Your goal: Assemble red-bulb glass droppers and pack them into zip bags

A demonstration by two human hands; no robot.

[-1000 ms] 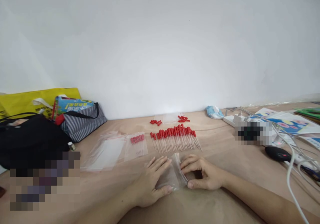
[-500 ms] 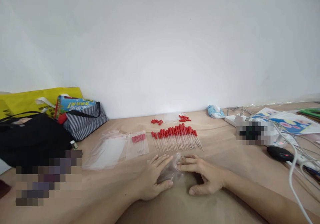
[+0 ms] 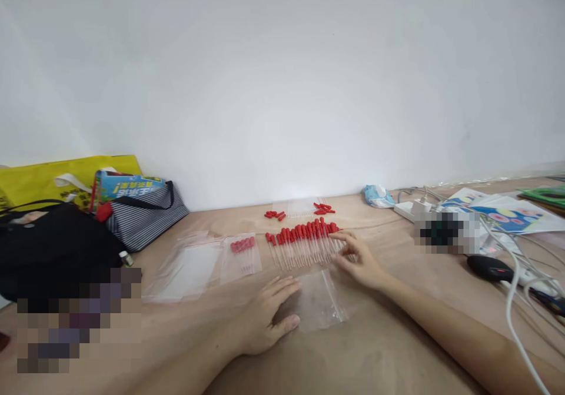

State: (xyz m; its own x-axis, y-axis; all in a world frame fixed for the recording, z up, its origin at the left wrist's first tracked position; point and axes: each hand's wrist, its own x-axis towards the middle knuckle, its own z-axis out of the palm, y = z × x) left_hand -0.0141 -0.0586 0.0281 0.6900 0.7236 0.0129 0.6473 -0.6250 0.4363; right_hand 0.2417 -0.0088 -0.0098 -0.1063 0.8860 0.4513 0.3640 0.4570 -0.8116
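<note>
A clear zip bag (image 3: 320,301) lies flat on the table in front of me. My left hand (image 3: 269,315) rests at the bag's left edge, fingers apart. My right hand (image 3: 359,259) is at the right end of a row of red-capped glass droppers (image 3: 304,245), its thumb and fingers spread around that end; no dropper is seen lifted. Left of the row, a clear bag (image 3: 242,256) contains several red-capped droppers. Farther left is a stack of clear bags (image 3: 188,268). Behind the row lie loose red caps (image 3: 324,209) and thin clear tubes (image 3: 300,209).
At the left are a black bag (image 3: 57,248), a striped bag (image 3: 145,218) and a yellow bag (image 3: 66,177). Toward the right are a blue-white crumpled packet (image 3: 378,196), a black mouse-like object (image 3: 489,268), white cables (image 3: 509,318) and printed sheets (image 3: 507,212).
My right hand has left the clear bag and moved up to the right end of the dropper row. The bag now lies flatter and more exposed. My left hand has hardly moved.
</note>
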